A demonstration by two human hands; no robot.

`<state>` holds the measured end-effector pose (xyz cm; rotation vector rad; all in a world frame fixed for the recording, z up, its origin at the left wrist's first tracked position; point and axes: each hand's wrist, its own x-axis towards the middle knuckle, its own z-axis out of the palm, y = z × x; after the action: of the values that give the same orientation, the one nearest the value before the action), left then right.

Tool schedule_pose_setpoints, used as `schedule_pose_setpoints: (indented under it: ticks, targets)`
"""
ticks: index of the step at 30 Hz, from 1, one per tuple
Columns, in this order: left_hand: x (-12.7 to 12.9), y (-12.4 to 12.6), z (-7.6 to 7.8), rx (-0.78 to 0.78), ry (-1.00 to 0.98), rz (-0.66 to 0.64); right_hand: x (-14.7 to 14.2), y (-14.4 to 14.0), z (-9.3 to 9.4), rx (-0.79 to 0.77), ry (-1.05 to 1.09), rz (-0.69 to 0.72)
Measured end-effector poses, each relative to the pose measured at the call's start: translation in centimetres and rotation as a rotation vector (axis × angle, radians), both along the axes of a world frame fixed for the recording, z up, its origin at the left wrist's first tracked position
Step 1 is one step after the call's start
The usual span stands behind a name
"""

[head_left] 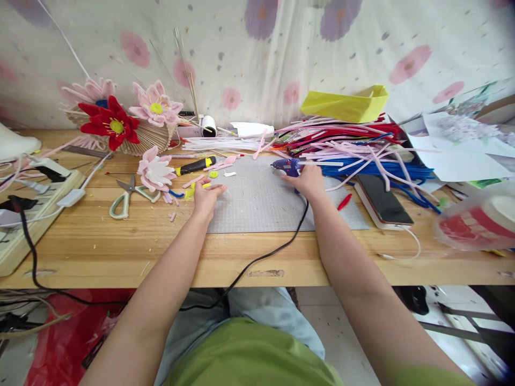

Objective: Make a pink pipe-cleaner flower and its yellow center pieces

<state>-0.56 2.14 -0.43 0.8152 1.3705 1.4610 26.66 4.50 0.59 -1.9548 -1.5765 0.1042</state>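
Floral-print fabric hangs across the whole background, behind a wooden desk (120, 246) that fills the middle of the frame. A grey cutting mat (261, 206) lies at the centre of the desk.

Right hand (309, 182), just right of centre, is closed around the grip of a blue glue gun (286, 166), whose nozzle points toward the left of the frame. The gun sits low over the upper edge of the mat; whether it rests on the mat cannot be told. A black cord (277, 247) runs from under this hand, across the mat and off the front edge of the desk.

Left hand (207, 197), left of centre, rests at the mat's left edge with fingers curled in. A small yellow piece (193, 190) lies touching or just beside it; whether the hand grips it cannot be told.

Just left of that hand lies a pink and white flower (155, 171), then scissors (127, 194) with pale green handles. A black and yellow knife (196, 165) lies above the hand. At upper left a basket (148, 138) carries red and pink flowers. A large heap of coloured pipe cleaners (354, 147) occupies the upper right, with a dark phone (382, 201) just below it. A power strip (32, 206) sits at far left.
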Motion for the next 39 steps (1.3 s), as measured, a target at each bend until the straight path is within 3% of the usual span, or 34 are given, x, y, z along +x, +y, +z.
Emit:
schedule_pose_setpoints:
  ticks: [2, 4, 6, 8, 11, 13, 16, 20, 27, 39]
  targets:
    - [0.0, 0.2, -0.1, 0.006, -0.019, 0.017, 0.7, -0.7, 1.6, -0.095, -0.105, -0.003]
    - [0.1, 0.3, -0.1, 0.014, -0.031, 0.035, 1.1, -1.3, 3.1, -0.284, -0.135, 0.029]
    - [0.5, 0.3, 0.0, 0.016, -0.042, 0.039, 0.6, -2.0, 4.2, -0.422, -0.11, 0.157]
    - [1.0, 0.1, 0.1, 0.016, -0.058, 0.007, -1.2, -2.4, 4.4, -0.425, -0.003, 0.364]
    - [1.9, -0.4, 0.0, 0.032, -0.082, -0.093, -5.3, -2.6, 3.2, -0.291, 0.395, 0.629]
    - [2.2, -0.6, -0.1, 0.055, -0.09, -0.149, -8.0, -2.4, 1.8, -0.331, 0.736, 0.808]
    - [2.1, -0.8, -0.2, 0.071, -0.11, -0.207, -10.6, -2.1, -0.1, -0.417, 0.996, 0.934]
    - [2.0, -0.7, -0.2, 0.054, -0.104, -0.208, -11.5, -1.8, -1.4, -0.432, 1.077, 0.89]
    - [1.9, -0.5, -0.1, 0.037, -0.108, -0.217, -11.7, -1.7, -1.7, -0.276, 1.031, 0.677]
    - [2.1, -0.8, 0.6, -0.009, -0.084, -0.225, -11.3, -1.4, -2.0, -0.196, 1.114, 0.642]
